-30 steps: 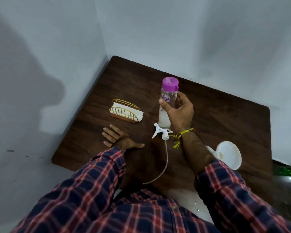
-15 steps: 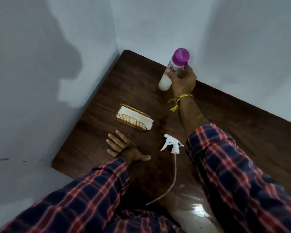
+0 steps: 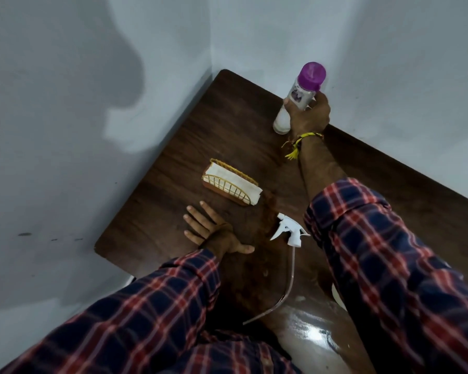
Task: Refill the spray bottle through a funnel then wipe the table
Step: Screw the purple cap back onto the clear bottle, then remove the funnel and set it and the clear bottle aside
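My right hand grips a clear bottle with a purple cap at the far edge of the dark wooden table, close to the wall. The bottle leans and its base touches the table. A white spray trigger head with a long clear tube lies loose on the table near me, between my arms. My left hand rests flat on the table with its fingers spread, left of the trigger head. The funnel is hidden behind my right sleeve.
A gold wire napkin holder with white napkins stands mid-table, just beyond my left hand. Grey walls close in at the left and back. A wet shiny patch lies on the table's near part.
My right hand has carried the purple-capped bottle from beside the trigger head to the table's far edge. The view has shifted, so the funnel dropped out of sight. My left hand stayed put.
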Motion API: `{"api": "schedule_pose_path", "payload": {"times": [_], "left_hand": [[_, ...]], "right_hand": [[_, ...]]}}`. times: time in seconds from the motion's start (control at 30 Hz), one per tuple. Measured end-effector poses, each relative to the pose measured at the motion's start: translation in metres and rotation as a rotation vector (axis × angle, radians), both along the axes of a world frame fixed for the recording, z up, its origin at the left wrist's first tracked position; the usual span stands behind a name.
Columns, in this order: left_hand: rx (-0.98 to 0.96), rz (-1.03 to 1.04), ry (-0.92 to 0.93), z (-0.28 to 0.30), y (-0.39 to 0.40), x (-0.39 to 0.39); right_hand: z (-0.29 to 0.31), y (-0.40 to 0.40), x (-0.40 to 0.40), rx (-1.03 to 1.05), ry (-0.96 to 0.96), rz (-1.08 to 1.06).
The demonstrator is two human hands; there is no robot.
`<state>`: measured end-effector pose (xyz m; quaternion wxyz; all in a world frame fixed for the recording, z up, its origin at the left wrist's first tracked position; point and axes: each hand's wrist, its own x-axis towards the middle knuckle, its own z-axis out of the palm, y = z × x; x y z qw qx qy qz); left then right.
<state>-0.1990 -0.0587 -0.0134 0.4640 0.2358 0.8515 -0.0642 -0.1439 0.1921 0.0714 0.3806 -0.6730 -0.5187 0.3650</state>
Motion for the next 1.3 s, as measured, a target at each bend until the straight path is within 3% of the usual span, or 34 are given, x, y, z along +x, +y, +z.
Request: {"api": "schedule_pose_path", "payload": {"times": [0.2, 0.4, 0.63, 0.87, 0.97, 1.07, 1.3], "left_hand": [[0.012, -0.006, 0.017, -0.003, -0.001, -0.002], [0.109, 0.023, 0.096, -0.004, -0.006, 0.003], [0.146, -0.010, 0.088, 0.001, -0.017, 0.005], [0.517, 0.004, 0.273, -0.008, -0.047, 0.023], [0.561, -0.188, 0.308, -0.011, -0.065, 0.026], [0.525, -0.391, 0.205, -0.014, -0.073, 0.021], [0.447, -0.425, 0.095, -0.002, -0.068, 0.003]], "right_hand": [[-0.001, -0.018, 0.011, -0.092, -0.033, -0.078], [0.011, -0.088, 0.044, -0.115, 0.011, -0.220], [0.041, -0.196, 0.115, -0.084, -0.094, 0.006], [0.006, -0.247, 0.152, -0.242, -0.324, 0.036], [-0.018, -0.247, 0.145, -0.339, -0.390, 0.054], [-0.035, -0.245, 0.138, -0.398, -0.425, 0.032], [-0.051, -0.244, 0.133, -0.434, -0.483, 0.014]]}}
